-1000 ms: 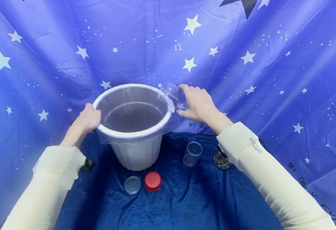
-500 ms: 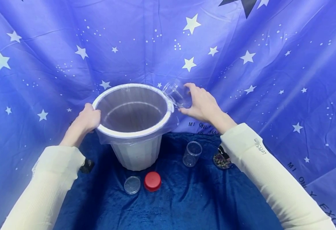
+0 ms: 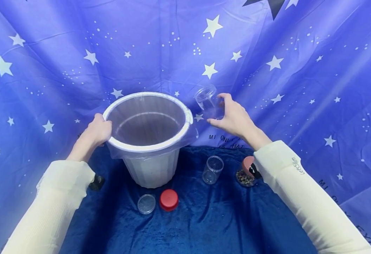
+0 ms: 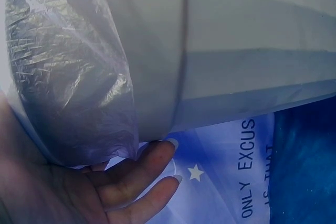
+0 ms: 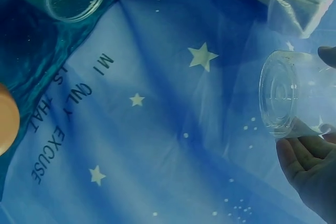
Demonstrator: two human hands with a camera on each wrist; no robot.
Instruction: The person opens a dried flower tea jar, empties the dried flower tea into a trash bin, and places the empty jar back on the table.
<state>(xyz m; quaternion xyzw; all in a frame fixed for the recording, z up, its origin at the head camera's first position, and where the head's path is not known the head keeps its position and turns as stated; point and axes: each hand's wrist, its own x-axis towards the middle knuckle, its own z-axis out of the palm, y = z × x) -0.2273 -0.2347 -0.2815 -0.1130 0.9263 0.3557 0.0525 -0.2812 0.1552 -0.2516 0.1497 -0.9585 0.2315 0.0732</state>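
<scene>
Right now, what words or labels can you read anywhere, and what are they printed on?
"Letsslim" on the right sleeve.
"ONLY EXCUS" and "IS THAT", both cut off, on the star cloth, in the left wrist view.
"MI ONLY", "IS THAT" and "EXCUSE" on the same cloth, in the right wrist view.
No text shows on the bucket, jars or lids.

The backdrop cloth (image 3: 160, 46) is violet-blue, scattered with white stars and small white dots, with dark lettering printed low on it. The table cover (image 3: 188, 225) is a deep navy with a velvety sheen. The bin (image 3: 150, 169) is white, lined with a clear bag (image 3: 185, 139). The held jar (image 3: 208, 102) is clear, as is the standing jar (image 3: 212, 170). One lid (image 3: 168, 200) is red, another lid (image 3: 146, 204) clear. Both sleeves (image 3: 302, 197) are cream.
</scene>
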